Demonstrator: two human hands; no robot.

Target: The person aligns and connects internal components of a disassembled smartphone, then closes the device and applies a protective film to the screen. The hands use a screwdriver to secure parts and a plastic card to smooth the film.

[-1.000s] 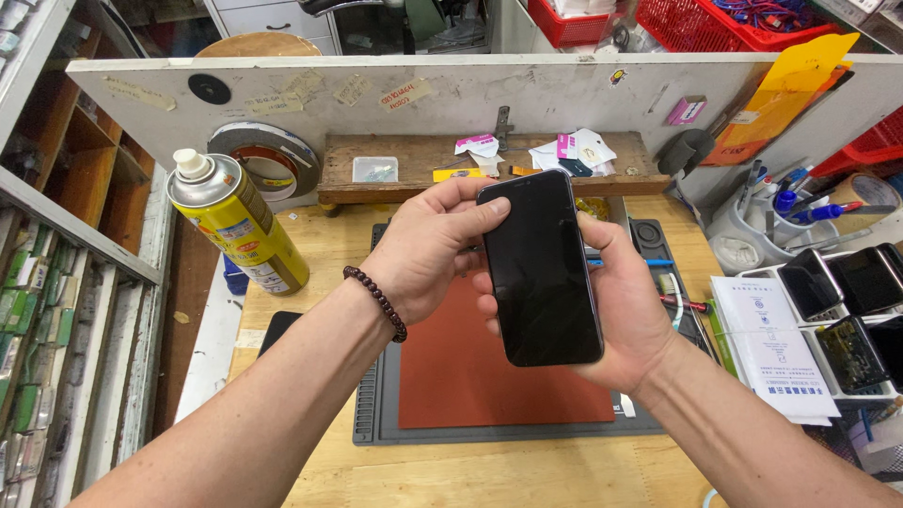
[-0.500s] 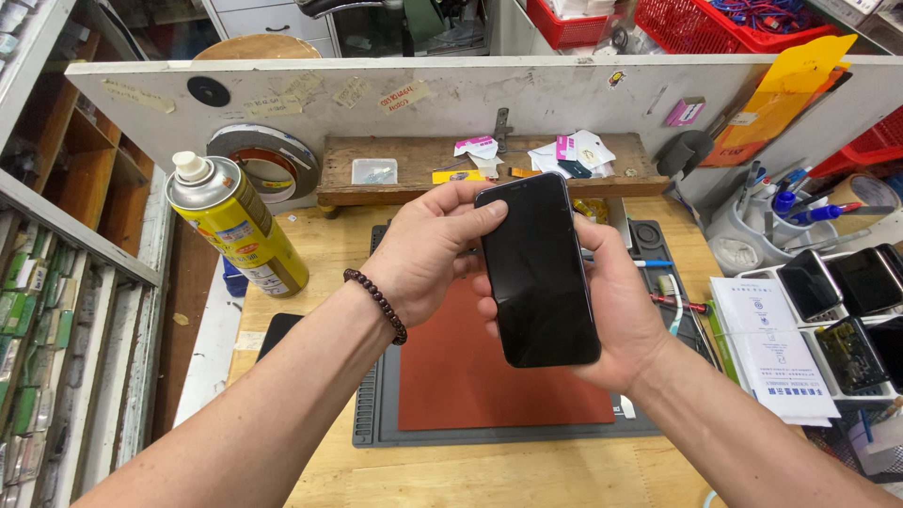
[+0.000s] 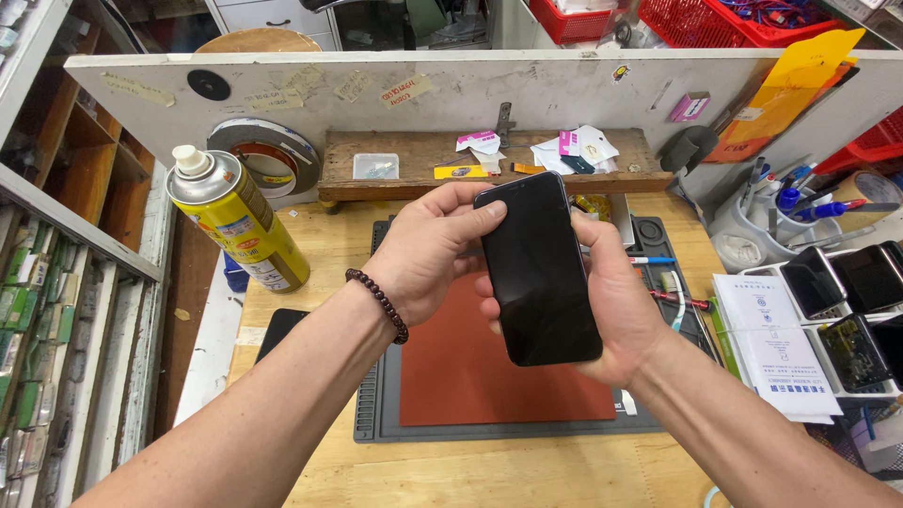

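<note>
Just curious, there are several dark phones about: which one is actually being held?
The black phone raised over the red mat, gripped by both hands; the others lie in the rack at right.

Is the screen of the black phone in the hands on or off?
Off, it appears: the phone shows a uniformly black glass face, no icons or glow, held between the left hand and right hand.

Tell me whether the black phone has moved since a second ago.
No. The black phone sits in the same spot against the wooden shelf, held in both hands as before.
</note>
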